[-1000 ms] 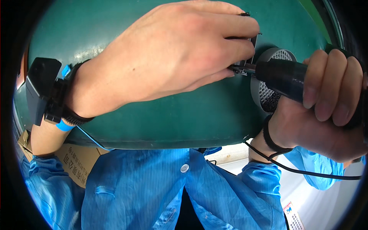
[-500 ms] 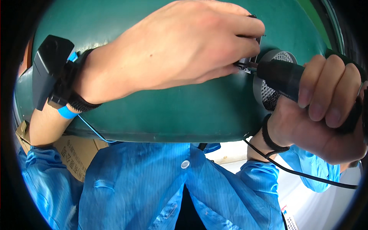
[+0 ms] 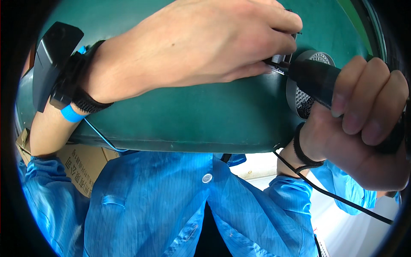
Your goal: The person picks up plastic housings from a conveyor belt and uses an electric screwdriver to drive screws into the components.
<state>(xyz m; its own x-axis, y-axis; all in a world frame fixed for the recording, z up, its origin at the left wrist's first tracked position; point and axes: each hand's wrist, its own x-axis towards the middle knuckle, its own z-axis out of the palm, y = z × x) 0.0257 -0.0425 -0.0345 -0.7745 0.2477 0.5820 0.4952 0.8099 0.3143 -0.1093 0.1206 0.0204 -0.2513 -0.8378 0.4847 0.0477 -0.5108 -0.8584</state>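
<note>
In my right hand (image 3: pixel 359 124) I grip a black electric screwdriver (image 3: pixel 314 79), its tip pointing left. The tip meets a small silver and black part (image 3: pixel 280 59) by the fingertips of my left hand (image 3: pixel 222 45). Those left fingers are curled round the part and hide most of it; its exact kind does not show. Just beneath the screwdriver stands a round grey dish (image 3: pixel 292 100) with a perforated plate inside. Tiny black pieces, probably screws, lie in the near end of the dish.
All this happens over a green table mat (image 3: pixel 192 113). A blue cord (image 3: pixel 100 136) runs from my left wristband, and a black cord (image 3: pixel 334 195) from my right. A cardboard box (image 3: pixel 81 165) sits below the table at left. Another blue sleeve (image 3: pixel 344 190) shows at lower right.
Both hands keep their grips. My left hand, the part and the screwdriver tip have shifted slightly up and right in the picture; the whole view has also shifted a little.
</note>
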